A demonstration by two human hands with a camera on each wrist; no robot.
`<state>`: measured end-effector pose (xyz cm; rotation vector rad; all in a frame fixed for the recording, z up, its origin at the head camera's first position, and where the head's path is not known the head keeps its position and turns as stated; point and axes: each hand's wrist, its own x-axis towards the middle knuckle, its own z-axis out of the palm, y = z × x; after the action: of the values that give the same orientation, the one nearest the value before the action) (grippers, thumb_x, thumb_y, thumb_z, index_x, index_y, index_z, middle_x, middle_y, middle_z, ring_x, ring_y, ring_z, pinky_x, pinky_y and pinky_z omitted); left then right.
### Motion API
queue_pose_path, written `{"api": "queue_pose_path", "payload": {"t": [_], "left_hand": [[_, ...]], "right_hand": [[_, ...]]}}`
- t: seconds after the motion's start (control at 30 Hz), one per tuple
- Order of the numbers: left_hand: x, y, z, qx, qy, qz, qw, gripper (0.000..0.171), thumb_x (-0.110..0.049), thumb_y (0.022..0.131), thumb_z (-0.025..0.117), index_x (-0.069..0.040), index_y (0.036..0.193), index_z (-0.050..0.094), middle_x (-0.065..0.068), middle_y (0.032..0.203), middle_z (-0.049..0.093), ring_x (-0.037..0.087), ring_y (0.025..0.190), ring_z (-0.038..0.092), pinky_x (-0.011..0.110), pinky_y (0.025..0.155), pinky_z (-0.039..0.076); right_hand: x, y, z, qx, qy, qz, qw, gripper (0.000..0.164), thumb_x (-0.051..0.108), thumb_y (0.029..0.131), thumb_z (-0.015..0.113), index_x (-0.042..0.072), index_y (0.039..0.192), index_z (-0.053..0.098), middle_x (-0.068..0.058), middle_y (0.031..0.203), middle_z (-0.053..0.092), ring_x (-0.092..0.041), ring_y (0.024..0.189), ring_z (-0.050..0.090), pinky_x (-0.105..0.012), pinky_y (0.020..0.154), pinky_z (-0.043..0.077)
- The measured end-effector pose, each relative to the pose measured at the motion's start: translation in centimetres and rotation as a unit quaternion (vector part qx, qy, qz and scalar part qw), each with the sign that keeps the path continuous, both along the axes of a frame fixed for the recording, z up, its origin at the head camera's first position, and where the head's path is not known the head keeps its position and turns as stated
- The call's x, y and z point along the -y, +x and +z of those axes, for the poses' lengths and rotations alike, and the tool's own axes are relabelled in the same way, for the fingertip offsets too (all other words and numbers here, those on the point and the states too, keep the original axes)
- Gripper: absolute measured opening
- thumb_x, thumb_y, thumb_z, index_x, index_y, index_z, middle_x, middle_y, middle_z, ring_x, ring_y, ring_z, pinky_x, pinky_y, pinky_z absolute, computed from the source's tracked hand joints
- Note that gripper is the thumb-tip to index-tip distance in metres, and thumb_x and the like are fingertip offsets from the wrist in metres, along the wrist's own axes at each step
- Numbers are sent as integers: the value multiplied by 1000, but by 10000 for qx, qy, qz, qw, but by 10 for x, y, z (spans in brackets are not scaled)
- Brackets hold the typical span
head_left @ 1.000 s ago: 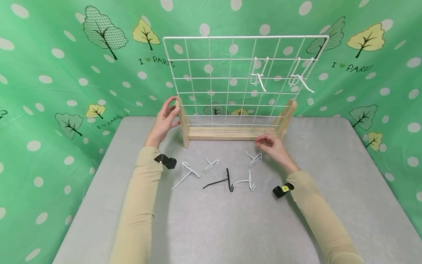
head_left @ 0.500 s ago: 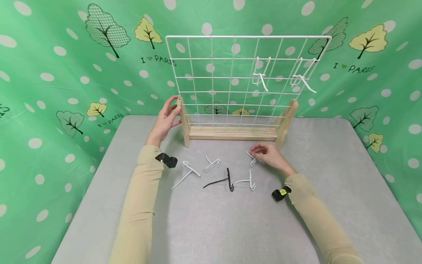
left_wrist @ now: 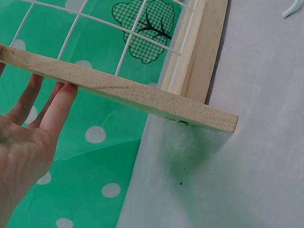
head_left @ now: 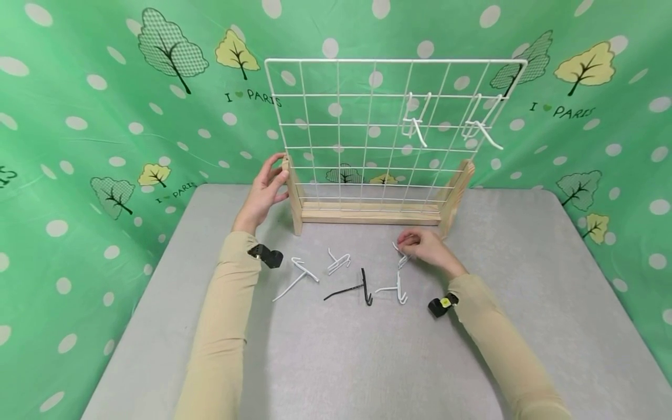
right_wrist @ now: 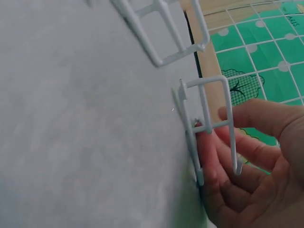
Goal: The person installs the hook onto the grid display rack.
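A white wire grid panel (head_left: 370, 125) stands in a wooden base (head_left: 370, 217). My left hand (head_left: 261, 191) grips the left wooden upright (head_left: 294, 198); in the left wrist view its fingertips lie against the upright's outer side (left_wrist: 118, 90). My right hand (head_left: 427, 248) holds a white wire hook (head_left: 403, 259) at the table in front of the base's right end. Seen from the right wrist, thumb and curled fingers are around that double-wire hook (right_wrist: 205, 107), partly behind its wires. Two white hooks (head_left: 416, 125) (head_left: 480, 125) hang at the grid's upper right.
Loose on the grey table (head_left: 336, 356) lie a long white hook (head_left: 300, 274), a short white hook (head_left: 338, 262), a black hook (head_left: 363, 286) and another white hook (head_left: 399, 287). A green polka-dotted cloth (head_left: 68, 233) hangs behind and at both sides.
My right hand has moved from beside the wooden base forward and slightly left onto the white hook, closing its fingers there. The left hand stays on the upright.
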<state>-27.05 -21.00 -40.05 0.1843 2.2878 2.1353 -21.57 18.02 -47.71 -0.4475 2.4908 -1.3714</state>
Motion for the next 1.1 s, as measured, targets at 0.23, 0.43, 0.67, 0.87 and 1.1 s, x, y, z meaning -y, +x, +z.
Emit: {"api": "queue_pose_path", "payload": {"t": [0.23,0.43,0.67,0.87,1.1], "left_hand": [[1,-1,-3,-3,73,10,10000,49,-28,101,51,-29,148,36,14,150,34,35,132,40,54,99,44],[1,-1,-2,-10,65,-8,10000,51,-27,102,52,-28,149,34,16,150,33,36,132,39,54,99,44],[0,-1,-1,1,73,-29,10000,50,-26,102,50,-27,149,34,15,150,32,36,133,38,55,98,44],[0,-1,-1,-4,114,-32,9999,50,-25,102,51,-29,149,35,17,150,32,36,133,38,55,98,44],[1,-2,-3,-21,96,-9,10000,49,-25,102,51,-28,148,35,15,151,32,36,133,38,55,98,44]], "right_hand": [[7,-3,0,125,322,-139,9993,23,-3,77,71,-7,99,65,-12,83,68,-15,73,60,-22,63,49],[8,-4,0,113,313,-199,9992,21,-4,77,71,-7,97,66,-12,81,67,-15,71,59,-23,61,49],[0,0,-2,-24,-420,-124,9990,25,-10,78,67,-14,102,62,-19,83,64,-16,72,57,-17,60,48],[-9,3,-2,-92,-1091,46,9940,27,-14,82,61,-19,109,56,-25,89,61,-19,77,58,-17,65,50],[-19,6,-1,-350,-1336,-209,9902,20,-10,87,62,-17,106,58,-30,95,62,-16,80,62,-17,69,51]]}}
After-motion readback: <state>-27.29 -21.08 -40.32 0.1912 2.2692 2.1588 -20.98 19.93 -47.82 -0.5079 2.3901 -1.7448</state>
